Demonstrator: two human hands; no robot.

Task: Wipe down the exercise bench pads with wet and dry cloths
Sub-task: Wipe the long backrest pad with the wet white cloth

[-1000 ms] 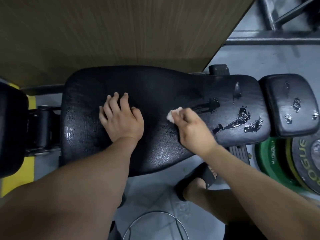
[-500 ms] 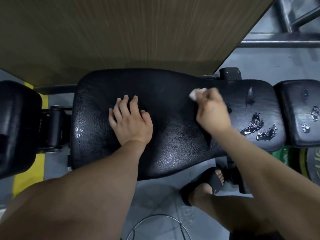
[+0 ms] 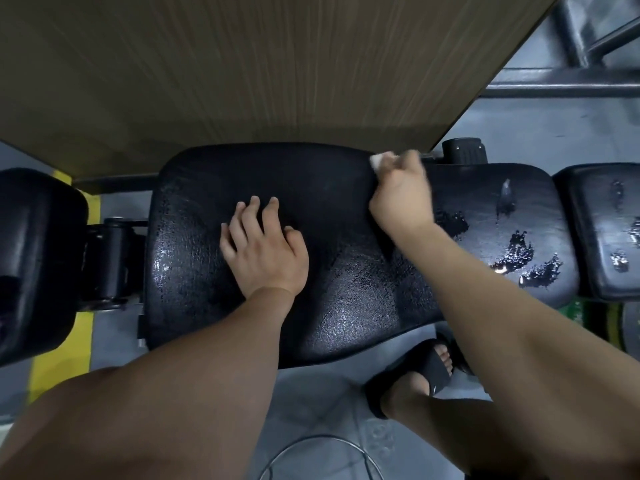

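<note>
— Where is the right hand?
— The right hand (image 3: 401, 195) is at the far edge of the bench (image 3: 346, 306). Its fingers are curled round a small white cloth (image 3: 377, 160), which sits on the rim of the black padding. Hand and cloth are both blurred.
— And the other one?
— The left hand (image 3: 266, 247) lies palm down on the middle of the same padding. Its fingers are straight and a little spread, and it holds nothing.
— Any water showing?
— Shiny wet patches (image 3: 519, 258) lie to the right of the right forearm. There are more on the smaller pad (image 3: 602, 230) just beside the bench's right end.
— What lies around it?
— A rounded black cushion (image 3: 34, 254) sits at the left. A wooden panel (image 3: 242, 64) lies beyond the far edge. A foot in a black sandal (image 3: 422, 372) stands on the grey floor (image 3: 311, 403) by the near edge. A yellow stripe (image 3: 59, 351) runs along the floor at the left.
</note>
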